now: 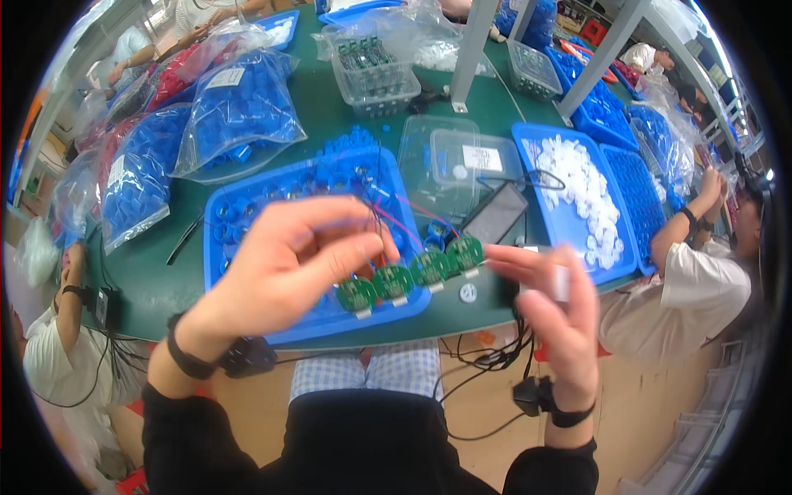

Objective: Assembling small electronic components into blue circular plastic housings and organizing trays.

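Observation:
My left hand (289,260) is closed, thumb against fingers, at the left end of a row of joined round green circuit boards (394,282). Thin red and dark wires rise from the boards. The row slants up to the right above the near edge of a blue tray (305,332). My right hand (557,305) is at the row's right end, fingers stretched and apart, one fingertip close to the last board; whether it touches I cannot tell. A blurred white patch shows among its fingers. Several blue round parts (223,233) lie in the tray.
Right of the boards, a dark phone-like device (497,213) lies by clear plastic lids (441,136). A blue tray of white parts (577,198) stands further right. Bags of blue parts (243,107) lie far left. Metal posts (472,58) rise behind; co-workers sit on both sides.

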The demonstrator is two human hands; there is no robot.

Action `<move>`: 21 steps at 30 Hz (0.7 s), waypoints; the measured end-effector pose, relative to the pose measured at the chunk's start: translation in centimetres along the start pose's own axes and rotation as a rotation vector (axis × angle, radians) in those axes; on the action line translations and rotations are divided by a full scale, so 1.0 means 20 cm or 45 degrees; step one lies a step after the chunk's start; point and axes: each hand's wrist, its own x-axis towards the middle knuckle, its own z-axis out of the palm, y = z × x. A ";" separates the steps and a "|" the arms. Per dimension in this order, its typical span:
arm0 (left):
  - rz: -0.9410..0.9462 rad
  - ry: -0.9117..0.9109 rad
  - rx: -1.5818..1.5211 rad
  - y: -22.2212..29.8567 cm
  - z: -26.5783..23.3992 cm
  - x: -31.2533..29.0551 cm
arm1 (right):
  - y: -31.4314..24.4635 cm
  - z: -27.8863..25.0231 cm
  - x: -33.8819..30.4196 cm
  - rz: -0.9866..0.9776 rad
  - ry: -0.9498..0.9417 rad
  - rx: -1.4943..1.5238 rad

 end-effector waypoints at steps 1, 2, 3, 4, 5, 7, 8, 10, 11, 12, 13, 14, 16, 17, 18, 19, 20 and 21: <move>-0.015 0.008 -0.172 -0.04 0.02 -0.04 | 0.00 0.10 0.02 0.090 -0.033 0.175; -0.038 0.015 -0.283 -0.07 0.04 -0.08 | 0.02 0.17 0.02 0.173 -0.077 0.358; -0.026 0.050 -0.282 -0.11 0.05 -0.11 | 0.05 0.20 0.02 0.164 -0.072 0.332; -0.014 0.094 -0.280 -0.15 0.05 -0.14 | 0.10 0.23 0.02 0.155 -0.076 0.308; -0.016 0.104 -0.284 -0.18 0.05 -0.16 | 0.14 0.25 0.02 0.084 -0.041 0.189; -0.094 0.131 -0.503 -0.24 0.04 -0.20 | 0.17 0.32 0.01 0.093 -0.053 0.194; -0.167 0.148 -0.560 -0.25 0.04 -0.22 | 0.19 0.35 0.00 0.095 -0.052 0.198; -0.234 0.199 -0.540 -0.32 0.03 -0.26 | 0.21 0.40 0.00 0.106 -0.060 0.197; -0.235 0.207 -0.549 -0.34 0.02 -0.28 | 0.22 0.42 -0.01 0.110 -0.075 0.201; -0.295 0.242 -0.599 -0.36 0.02 -0.30 | 0.23 0.44 -0.01 0.115 -0.088 0.204; -0.353 0.277 -0.650 -0.37 0.02 -0.31 | 0.24 0.45 -0.01 0.116 -0.092 0.128; -0.352 0.282 -0.661 -0.39 0.03 -0.32 | 0.25 0.46 -0.02 0.121 -0.099 0.120; -0.173 0.384 -0.435 -0.43 0.05 -0.34 | 0.26 0.49 -0.01 0.095 -0.054 0.019; -0.172 0.392 -0.440 -0.44 0.06 -0.35 | 0.26 0.51 -0.01 0.125 -0.002 0.018; -0.062 0.512 -0.214 -0.45 0.08 -0.36 | 0.26 0.52 -0.01 0.127 -0.010 0.016; 0.051 0.619 0.013 -0.46 0.09 -0.36 | 0.26 0.54 -0.01 0.128 0.015 -0.035; 0.053 0.619 0.009 -0.47 0.09 -0.36 | 0.26 0.55 -0.01 0.129 0.041 -0.084; 0.125 0.675 0.120 -0.49 0.09 -0.36 | 0.26 0.56 -0.02 0.128 0.041 -0.087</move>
